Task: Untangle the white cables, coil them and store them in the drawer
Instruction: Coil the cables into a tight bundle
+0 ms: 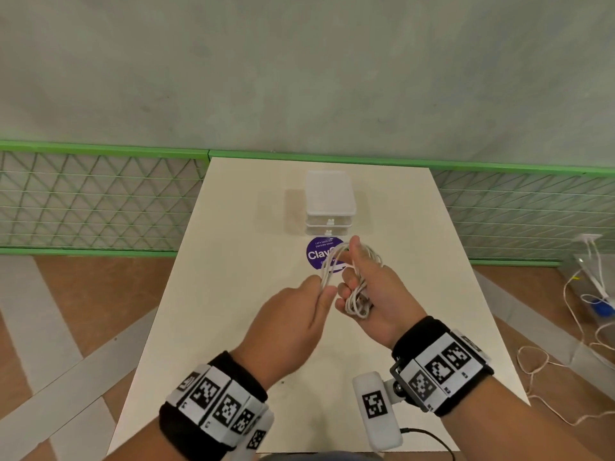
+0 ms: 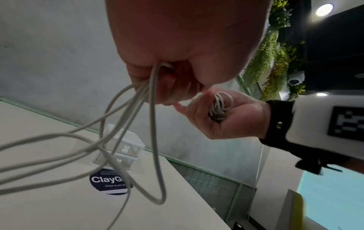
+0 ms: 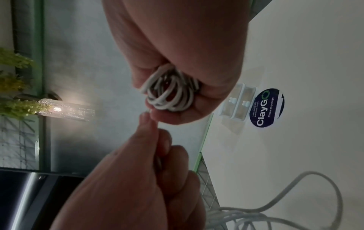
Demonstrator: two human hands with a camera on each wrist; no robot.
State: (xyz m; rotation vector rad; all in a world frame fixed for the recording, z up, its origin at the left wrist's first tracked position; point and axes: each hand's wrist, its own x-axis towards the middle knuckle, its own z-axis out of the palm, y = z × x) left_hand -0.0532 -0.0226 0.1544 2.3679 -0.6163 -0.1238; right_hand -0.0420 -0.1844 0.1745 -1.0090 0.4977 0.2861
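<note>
Both hands are raised over the white table (image 1: 233,294) with white cables between them. My right hand (image 1: 369,287) grips a small tight coil of cable (image 1: 357,301) in its curled fingers; the same coil (image 3: 169,91) fills the right wrist view and shows in that palm (image 2: 220,105). My left hand (image 1: 299,311) pinches a bunch of loose cable loops (image 1: 327,271) that arc up toward the right thumb. Those loops (image 2: 122,124) hang long and slack below the left fingers. A small white two-drawer box (image 1: 328,204) stands behind, both drawers shut.
A round purple "ClayGo" sticker (image 1: 321,254) lies on the table just in front of the drawer box. A green mesh fence (image 1: 100,197) runs behind the table. Other cords and a clear box (image 1: 589,277) lie on the floor to the right.
</note>
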